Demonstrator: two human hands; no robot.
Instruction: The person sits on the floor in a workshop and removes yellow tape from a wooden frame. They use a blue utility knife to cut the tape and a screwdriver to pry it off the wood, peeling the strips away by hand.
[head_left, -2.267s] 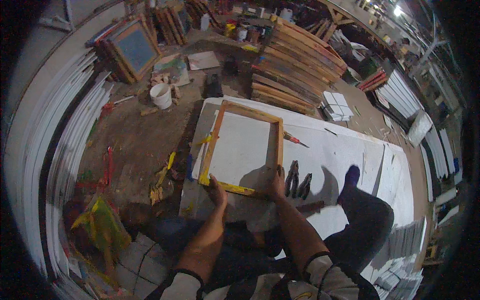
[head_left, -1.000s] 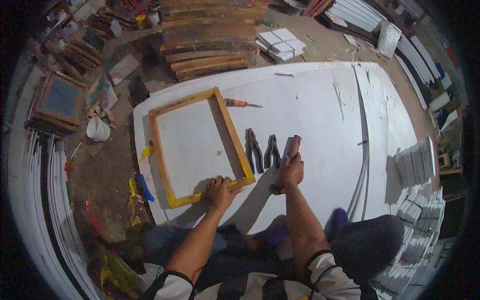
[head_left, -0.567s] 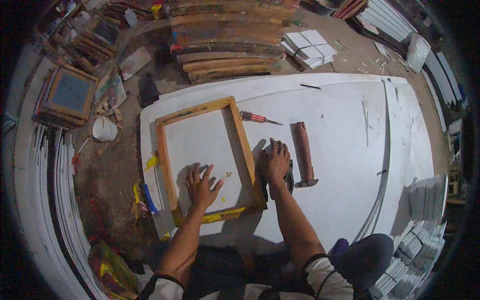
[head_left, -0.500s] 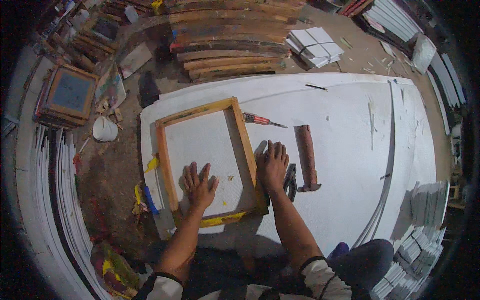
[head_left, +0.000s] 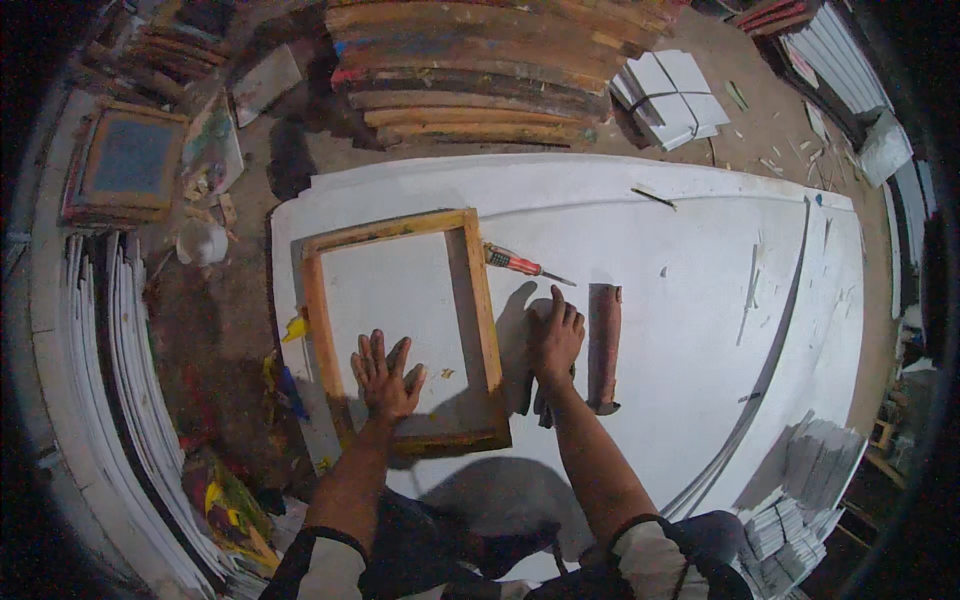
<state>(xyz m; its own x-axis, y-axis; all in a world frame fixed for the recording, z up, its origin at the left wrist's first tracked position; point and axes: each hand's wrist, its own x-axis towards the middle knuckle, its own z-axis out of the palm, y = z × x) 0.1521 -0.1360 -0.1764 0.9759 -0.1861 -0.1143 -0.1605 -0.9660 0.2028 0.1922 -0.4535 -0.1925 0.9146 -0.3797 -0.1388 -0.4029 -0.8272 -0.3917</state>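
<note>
Writing: the patterned red-and-dark handle of the screwdriver (head_left: 515, 262) is noted; whether its marks are lettering cannot be told at this size.

Pose: both forearms are extended from the lower edge. The left hand (head_left: 388, 385) is held palm down within the wooden frame (head_left: 484, 325), fingers spread wide, thumb angled to the right; contact with the white sheet (head_left: 690, 300) beneath cannot be confirmed. The right hand (head_left: 558, 345) is placed just right of the frame, index finger extended toward the screwdriver's tip, other fingers lightly bent. Dark pliers handles (head_left: 543, 410) are partly covered by it; whether they are gripped cannot be told.

Positions: the frame is laid on the sheet's left part, its near rail shadowed. The hammer (head_left: 605, 345) is set just right of the right hand.
</note>
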